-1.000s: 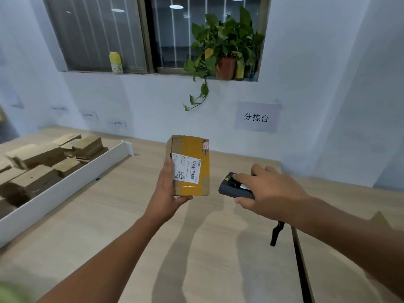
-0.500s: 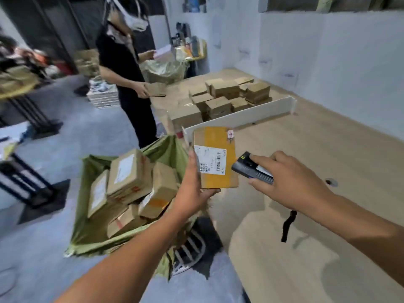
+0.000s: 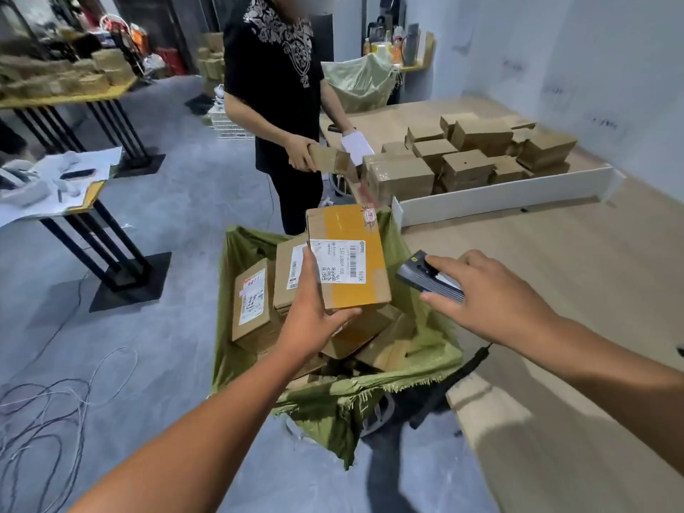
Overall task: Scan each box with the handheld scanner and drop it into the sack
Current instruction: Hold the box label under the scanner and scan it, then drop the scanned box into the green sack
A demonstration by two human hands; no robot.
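My left hand [image 3: 314,312] grips a cardboard box [image 3: 351,249] with yellow tape and a white barcode label, holding it above the open green sack [image 3: 418,361]. The sack stands on the floor beside the table and holds several taped boxes [image 3: 251,298]. My right hand [image 3: 485,298] holds the dark handheld scanner [image 3: 425,277], its front end a short way right of the held box. A black strap [image 3: 477,359] hangs below the scanner hand.
A wooden table [image 3: 555,290] runs along the right, with a white divider [image 3: 499,198] penning in several unsorted boxes [image 3: 466,149]. A person in black [image 3: 281,87] stands behind the sack handling a box. Black-legged tables [image 3: 74,201] and loose cables [image 3: 48,420] occupy the left floor.
My view has swung left from the wall to the sack. The held box has moved from over the table to above the sack, and the scanner hand followed.
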